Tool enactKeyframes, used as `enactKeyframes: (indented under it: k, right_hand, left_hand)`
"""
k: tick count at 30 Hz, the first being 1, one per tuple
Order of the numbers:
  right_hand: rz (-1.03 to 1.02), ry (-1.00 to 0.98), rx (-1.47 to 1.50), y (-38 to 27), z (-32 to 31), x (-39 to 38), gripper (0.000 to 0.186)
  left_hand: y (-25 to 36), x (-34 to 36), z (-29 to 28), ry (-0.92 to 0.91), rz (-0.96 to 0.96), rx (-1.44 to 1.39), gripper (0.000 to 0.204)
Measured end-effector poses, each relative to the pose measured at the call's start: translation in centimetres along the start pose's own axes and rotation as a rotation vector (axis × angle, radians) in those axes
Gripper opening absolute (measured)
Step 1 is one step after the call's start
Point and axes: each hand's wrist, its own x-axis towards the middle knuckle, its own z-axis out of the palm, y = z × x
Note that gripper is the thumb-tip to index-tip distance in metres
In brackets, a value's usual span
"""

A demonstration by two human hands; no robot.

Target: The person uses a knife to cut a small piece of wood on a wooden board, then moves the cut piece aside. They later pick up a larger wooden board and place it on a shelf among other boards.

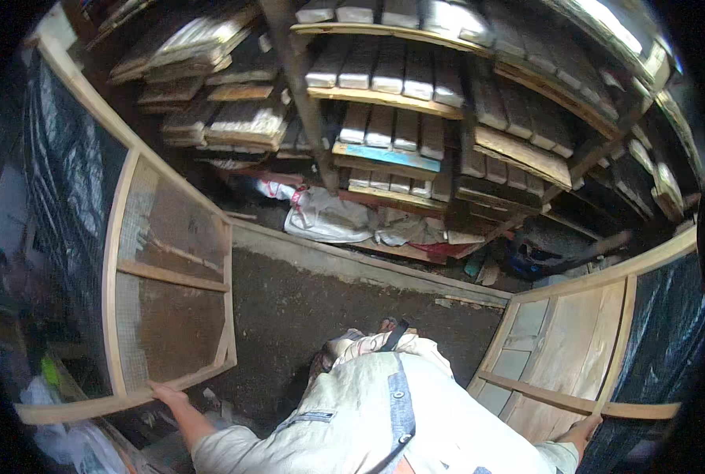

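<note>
My left hand [169, 399] grips the lower rail of the left wooden-framed door [111, 276], which has wire mesh panels and black plastic sheeting [68, 174] at its side. At the lower right, my right hand [585, 433] holds the right wooden-framed door [630, 332] near a crossbar, with pale panels and more black plastic on it. Both doors stand swung apart, one on each side of my pale shirt front [368, 403].
Ahead, wooden shelves [376, 95] carry several rows of long, pale wrapped blocks [388, 75]. Below them lie white sacks [325, 213] behind a concrete ledge [352, 265]. Dark dirt floor [281, 292] lies between the doors. Plastic scraps [76, 438] sit at lower left.
</note>
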Motion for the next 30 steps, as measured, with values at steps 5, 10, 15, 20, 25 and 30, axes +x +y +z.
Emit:
enactKeyframes:
  k: [5, 10, 15, 20, 25, 30]
  right_hand:
    - [0.043, 0.038, 0.055, 0.2, -2.6, 4.2, 0.107]
    - [0.189, -0.037, 0.176, 1.9, -2.9, 1.3, 0.099]
    - [0.161, -0.083, 0.234, 1.3, -2.7, 3.7, 0.097]
    - [0.033, -0.217, 0.287, 1.5, -2.1, 7.7, 0.094]
    - [0.047, -0.118, 0.071, 0.5, -1.2, 10.0, 0.077]
    - [0.035, 0.028, -0.237, -1.8, 3.0, 5.0, 0.087]
  left_hand:
    - [-9.7, -3.5, 5.0, -0.175, -0.282, 0.121, 0.103]
    - [-13.5, -8.0, 12.0, -0.426, -0.406, 0.313, 0.106]
    - [-16.7, -13.1, 19.9, -0.644, -0.308, 0.570, 0.091]
    - [-19.1, -21.5, 25.4, -0.981, -0.209, 0.986, 0.077]
    - [-21.5, -30.9, 27.5, -1.184, -0.019, 1.232, 0.063]
    - [-22.3, -27.6, 27.9, -1.155, 0.224, 1.253, 0.053]
